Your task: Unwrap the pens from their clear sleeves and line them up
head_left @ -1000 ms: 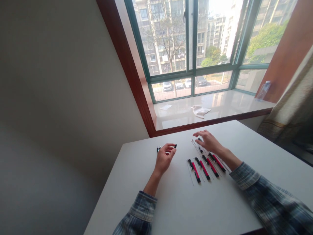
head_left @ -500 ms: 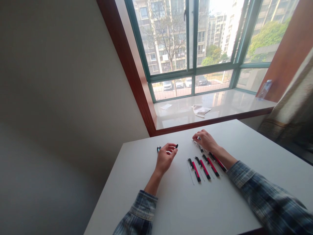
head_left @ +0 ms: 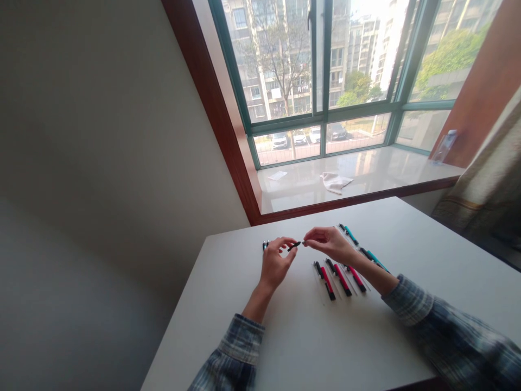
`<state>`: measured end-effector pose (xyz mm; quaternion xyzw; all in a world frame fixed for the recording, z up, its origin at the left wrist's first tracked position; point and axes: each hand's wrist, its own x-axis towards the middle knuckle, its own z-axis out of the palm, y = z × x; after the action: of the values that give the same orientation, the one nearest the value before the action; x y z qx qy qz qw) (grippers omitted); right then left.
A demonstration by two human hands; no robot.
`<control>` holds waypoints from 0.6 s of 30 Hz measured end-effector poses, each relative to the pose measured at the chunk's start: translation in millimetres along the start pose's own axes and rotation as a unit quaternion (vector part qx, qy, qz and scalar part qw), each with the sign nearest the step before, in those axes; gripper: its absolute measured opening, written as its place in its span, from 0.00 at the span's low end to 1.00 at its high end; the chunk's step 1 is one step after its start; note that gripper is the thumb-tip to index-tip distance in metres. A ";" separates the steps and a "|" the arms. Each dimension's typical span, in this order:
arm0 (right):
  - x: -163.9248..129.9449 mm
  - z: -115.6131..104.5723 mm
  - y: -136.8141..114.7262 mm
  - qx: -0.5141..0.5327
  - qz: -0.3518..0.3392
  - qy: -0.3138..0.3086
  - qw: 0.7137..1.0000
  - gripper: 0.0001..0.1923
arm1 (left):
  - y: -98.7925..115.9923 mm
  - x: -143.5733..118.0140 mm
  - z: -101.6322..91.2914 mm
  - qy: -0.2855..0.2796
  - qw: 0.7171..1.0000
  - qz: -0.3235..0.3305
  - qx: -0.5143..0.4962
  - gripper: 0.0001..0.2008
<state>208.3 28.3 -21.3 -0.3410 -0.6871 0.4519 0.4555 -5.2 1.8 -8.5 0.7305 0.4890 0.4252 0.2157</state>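
My left hand (head_left: 277, 264) pinches a short black pen part (head_left: 293, 246) between thumb and fingertips. Just to its right, my right hand (head_left: 331, 244) has its fingertips closed on a tiny piece (head_left: 304, 243), too small to name, close to the end of the black part. Below my right hand lie several red-and-black pen barrels (head_left: 342, 279) in a row, with short black parts and thin clear refills beside them. Teal-and-black pen pieces (head_left: 350, 235) lie beyond my right wrist, partly hidden by it. Behind my left hand, dark pen ends (head_left: 265, 245) peek out.
Everything lies on a white table (head_left: 244, 358) pushed against a window bay. On the sill (head_left: 378, 174) are a crumpled cloth (head_left: 336, 182), a paper piece (head_left: 278, 175) and a clear bottle (head_left: 444, 146). A wall stands at left, a curtain (head_left: 484, 168) at right.
My right hand has moved left and nearer from the far small parts to the black part in my left hand, uncovering teal pieces. My left hand has barely moved; the black part shows more.
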 end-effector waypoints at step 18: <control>0.7 -1.2 3.9 -0.052 -0.015 -0.004 0.999 0.14 | 2.1 -0.7 -0.1 -0.014 1.000 0.019 0.007 0.06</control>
<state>209.4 30.7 -24.4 -0.3521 -0.7167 0.4101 0.4406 -4.2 0.3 -7.3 0.7467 0.4754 0.4156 0.2093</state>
